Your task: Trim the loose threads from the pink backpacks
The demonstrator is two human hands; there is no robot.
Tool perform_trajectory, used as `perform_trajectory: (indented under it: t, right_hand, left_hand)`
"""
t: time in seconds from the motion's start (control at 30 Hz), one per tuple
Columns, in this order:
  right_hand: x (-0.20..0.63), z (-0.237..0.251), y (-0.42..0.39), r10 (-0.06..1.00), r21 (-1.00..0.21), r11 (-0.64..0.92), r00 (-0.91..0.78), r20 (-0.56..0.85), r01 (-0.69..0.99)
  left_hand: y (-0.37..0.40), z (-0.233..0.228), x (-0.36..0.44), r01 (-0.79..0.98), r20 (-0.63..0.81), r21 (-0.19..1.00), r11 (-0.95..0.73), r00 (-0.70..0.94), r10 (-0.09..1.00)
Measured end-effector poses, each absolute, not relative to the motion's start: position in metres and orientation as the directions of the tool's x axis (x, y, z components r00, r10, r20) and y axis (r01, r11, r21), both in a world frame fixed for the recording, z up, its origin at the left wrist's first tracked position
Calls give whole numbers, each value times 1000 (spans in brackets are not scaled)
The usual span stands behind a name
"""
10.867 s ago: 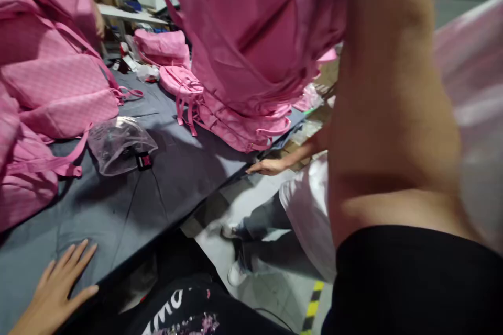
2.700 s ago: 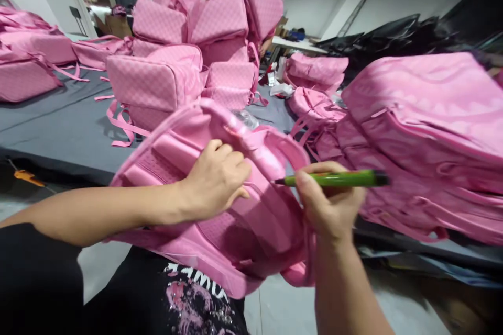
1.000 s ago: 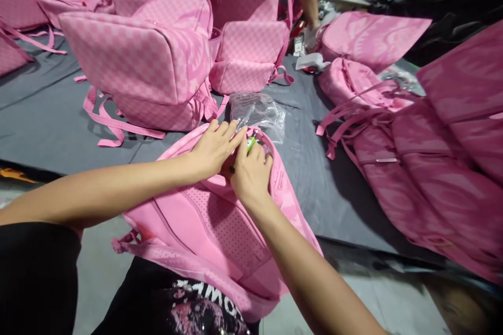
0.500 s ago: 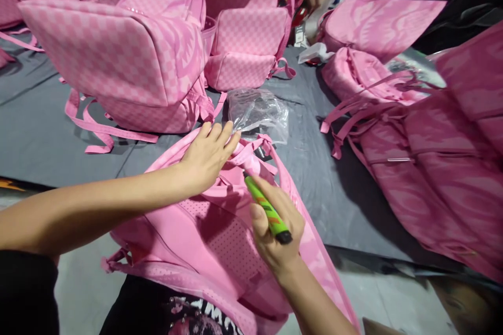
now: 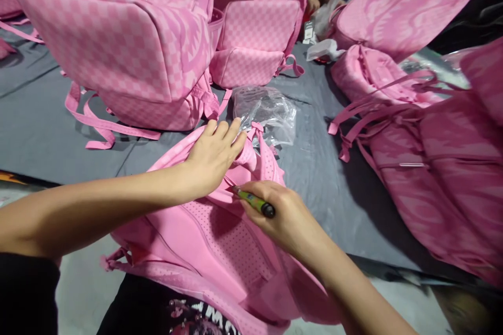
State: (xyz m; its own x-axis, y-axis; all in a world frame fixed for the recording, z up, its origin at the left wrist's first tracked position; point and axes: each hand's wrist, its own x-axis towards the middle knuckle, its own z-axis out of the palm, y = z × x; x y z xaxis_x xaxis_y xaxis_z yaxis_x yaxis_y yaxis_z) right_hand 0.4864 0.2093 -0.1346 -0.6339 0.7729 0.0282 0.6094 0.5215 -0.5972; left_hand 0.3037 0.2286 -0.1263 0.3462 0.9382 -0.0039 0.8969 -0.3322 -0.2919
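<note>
right fingers (image 5: 257, 186) hold marker (image 5: 254, 202) (green) over backpack (image 5: 231, 235).

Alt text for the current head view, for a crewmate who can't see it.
A person's right hand holds a green marker, tip pointing at a pink backpack, while the left hand rests on the backpack's far end. Beyond, a clear plastic bag and more pink backpacks lie on a gray table.
</note>
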Motion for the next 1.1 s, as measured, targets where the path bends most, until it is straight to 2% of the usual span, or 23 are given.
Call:
perform_trajectory:
  t: [0.2, 0.27, 0.4, 0.57, 0.67, 0.8, 0.9, 1.03, 1.1]
  right_hand:
    - [489, -153, 204, 749, -697, 549, -642, 165, 461]
    - [486, -158, 204, 742, -690, 578, -632, 223, 436]
    - [482, -157, 203, 751, -612, 605, -619, 227, 510]
    - [478, -155, 203, 776, -648, 573, -585, 234, 501]
    - [475, -155, 202, 808, -590, 559, -542, 230, 583]
    - [471, -155, 198, 816, -616, 547, -527, 240, 567]
    - [468, -153, 195, 842, -547, 527, -485, 236, 650]
    - [465, -153, 193, 853, -575, 509, -464, 238, 641]
    - [464, -154, 191, 859, -545, 507, -445, 254, 667]
  left_hand:
    - [232, -128, 303, 895, -29, -287, -342, 349, 937]
    - [233, -127, 303, 895, -35, -287, -342, 347, 937]
    - [235, -125, 304, 893, -71, -268, -362, 356, 932]
    - [237, -120, 302, 883, -81, -261, -390, 383, 920]
    - [239, -117, 298, 856, -96, -258, -448, 439, 894]
    - [241, -119, 294, 847, -58, -259, -465, 467, 883]
    - [242, -124, 293, 854, -34, -258, -451, 459, 888]
    - [242, -128, 292, 857, -17, -257, -447, 458, 889]
    - [242, -129, 293, 859, -7, -258, -443, 457, 889]
